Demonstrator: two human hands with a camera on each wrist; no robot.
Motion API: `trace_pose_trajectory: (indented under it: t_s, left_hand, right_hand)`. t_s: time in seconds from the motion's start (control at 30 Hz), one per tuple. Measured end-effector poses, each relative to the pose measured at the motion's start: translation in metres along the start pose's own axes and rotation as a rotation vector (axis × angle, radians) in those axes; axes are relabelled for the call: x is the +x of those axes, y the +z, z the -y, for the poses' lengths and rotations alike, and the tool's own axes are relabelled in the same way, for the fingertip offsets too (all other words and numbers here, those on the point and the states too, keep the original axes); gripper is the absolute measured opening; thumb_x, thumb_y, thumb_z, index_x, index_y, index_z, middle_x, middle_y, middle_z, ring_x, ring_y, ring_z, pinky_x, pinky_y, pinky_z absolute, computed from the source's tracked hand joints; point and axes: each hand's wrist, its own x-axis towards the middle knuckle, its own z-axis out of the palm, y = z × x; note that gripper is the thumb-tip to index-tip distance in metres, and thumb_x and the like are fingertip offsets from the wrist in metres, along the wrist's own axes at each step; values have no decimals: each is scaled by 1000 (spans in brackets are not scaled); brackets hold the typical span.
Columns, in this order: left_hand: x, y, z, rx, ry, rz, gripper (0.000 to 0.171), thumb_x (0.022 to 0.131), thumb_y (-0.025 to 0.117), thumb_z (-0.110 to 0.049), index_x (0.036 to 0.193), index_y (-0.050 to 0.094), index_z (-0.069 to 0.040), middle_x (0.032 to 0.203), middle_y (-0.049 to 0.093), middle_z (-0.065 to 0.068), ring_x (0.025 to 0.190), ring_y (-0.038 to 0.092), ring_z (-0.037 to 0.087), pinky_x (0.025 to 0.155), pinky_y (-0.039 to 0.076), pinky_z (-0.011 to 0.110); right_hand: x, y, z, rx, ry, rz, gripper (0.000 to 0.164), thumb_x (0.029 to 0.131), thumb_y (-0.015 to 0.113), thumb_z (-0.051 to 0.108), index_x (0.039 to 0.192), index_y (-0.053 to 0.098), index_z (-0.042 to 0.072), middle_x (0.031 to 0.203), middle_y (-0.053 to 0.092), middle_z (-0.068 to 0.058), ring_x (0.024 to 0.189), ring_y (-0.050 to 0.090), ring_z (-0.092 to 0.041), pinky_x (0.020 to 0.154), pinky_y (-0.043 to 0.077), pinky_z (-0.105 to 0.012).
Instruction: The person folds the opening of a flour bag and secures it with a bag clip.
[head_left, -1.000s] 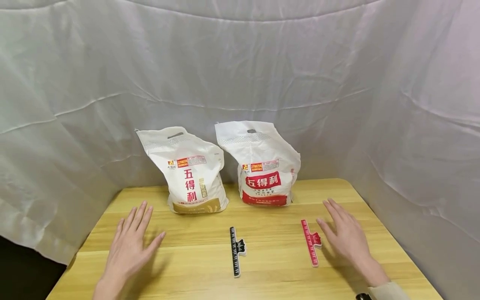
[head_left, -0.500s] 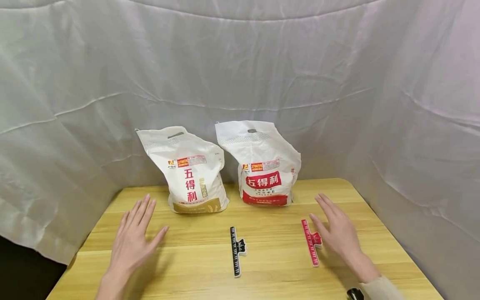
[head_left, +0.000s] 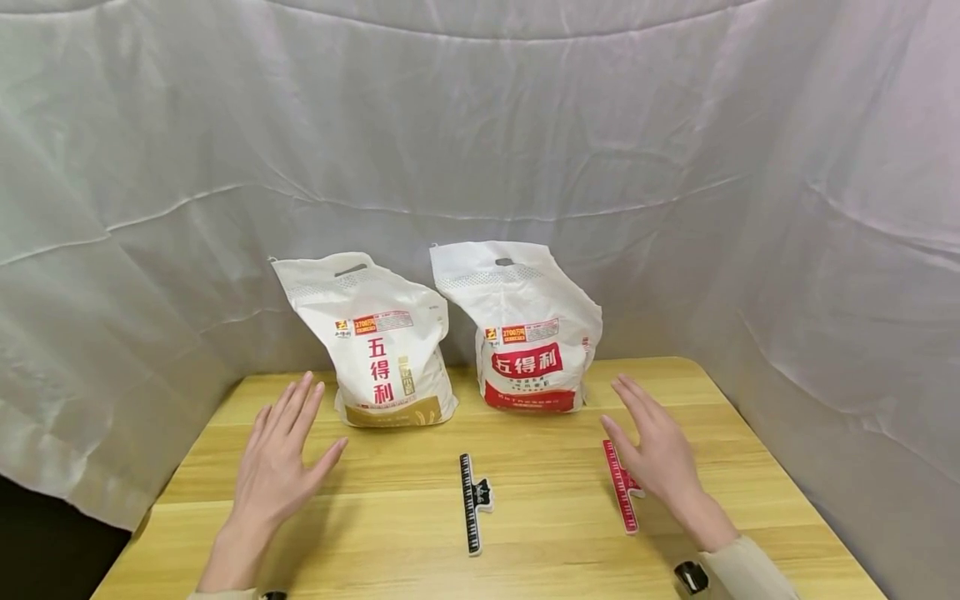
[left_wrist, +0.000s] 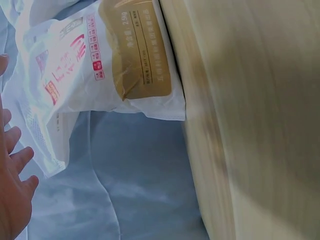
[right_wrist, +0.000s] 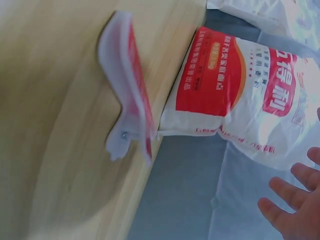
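My left hand (head_left: 279,471), fingers straight and thumb spread, hovers over the table's left side and holds nothing. Just beyond its fingertips stands a white flour bag (head_left: 390,350) with a gold base band; the left wrist view shows this bag (left_wrist: 90,60) from the side. On the right, my right hand (head_left: 660,454) is likewise stretched out and empty. It overlaps part of a red clip (head_left: 619,492) with a piano-key pattern, whose profile fills the middle of the right wrist view. Farther back is a second flour bag (head_left: 528,333) with red printing. A black clip (head_left: 472,504) lies between the hands.
Both bags stand at the back of the wooden table (head_left: 397,517), close to a grey curtain (head_left: 480,142) that hangs behind and along both sides. A dark gap (head_left: 45,542) shows beneath the curtain at lower left.
Both hands have moved forward and inward, toward the bags. The right hand now covers part of the red clip, which it had stood beside. Bags and clips stay put.
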Motion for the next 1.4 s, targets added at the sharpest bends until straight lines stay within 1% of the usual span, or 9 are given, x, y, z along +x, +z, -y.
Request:
trace_pose_trajectory:
  t_s: [0.17,0.23,0.37,0.57,0.67,0.83,1.07,1.27,1.4]
  left_hand:
    - [5,2,-2,0,11,2,83,81,62,-51,149,30,-17,157,22,3,143,20,26,116,8,46]
    - [7,2,-3,3,19,-2,81,82,61,-52,149,30,-16,157,22,3,142,22,27,116,9,46]
    - [13,3,-5,-5,36,-14,80,82,60,-52,148,33,-15,155,26,5,141,25,30,116,10,46]
    - [23,5,-7,-9,52,-30,79,82,58,-53,146,36,-13,155,27,5,141,26,28,116,10,46]
    - [29,6,-9,-9,60,-31,78,84,56,-55,147,35,-13,155,26,4,142,24,27,116,10,45]
    - [39,7,-13,-12,86,-38,78,85,55,-56,148,33,-15,155,26,5,141,26,29,116,11,46]
    - [50,10,-15,-12,114,-42,77,86,51,-57,148,32,-15,154,28,7,141,25,29,116,11,46]
    - [58,11,-12,-13,125,-47,77,85,53,-55,148,32,-15,155,27,6,139,29,33,116,12,46]
    - [64,10,-10,-9,135,-54,79,82,57,-51,147,33,-13,155,27,6,139,29,34,115,14,49]
  right_hand:
    - [4,4,6,4,-28,-14,63,85,68,28,142,43,16,146,43,-7,126,47,-32,99,40,-50]
    - [6,6,8,6,-33,-14,63,86,68,28,142,43,16,145,44,-8,126,48,-32,99,41,-50]
    - [12,10,15,17,-46,-11,62,86,68,28,142,44,15,146,43,-7,126,47,-31,99,40,-50]
    - [22,14,25,46,-62,3,64,87,68,29,144,41,17,149,38,-2,129,45,-29,103,38,-48]
    - [27,17,29,50,-88,-6,65,86,69,29,143,41,17,148,40,-5,128,46,-29,102,39,-49]
    - [35,22,38,75,-125,-9,63,86,68,29,142,42,14,145,43,-9,128,46,-29,102,39,-49]
    - [46,28,51,89,-140,-8,63,86,68,29,142,43,12,146,42,-9,129,45,-28,102,40,-47]
    - [57,35,61,111,-162,-8,63,87,67,30,142,43,11,147,41,-10,130,45,-26,102,40,-46]
    - [64,39,67,124,-170,-11,62,88,66,32,141,43,11,146,41,-10,131,43,-26,104,38,-46]
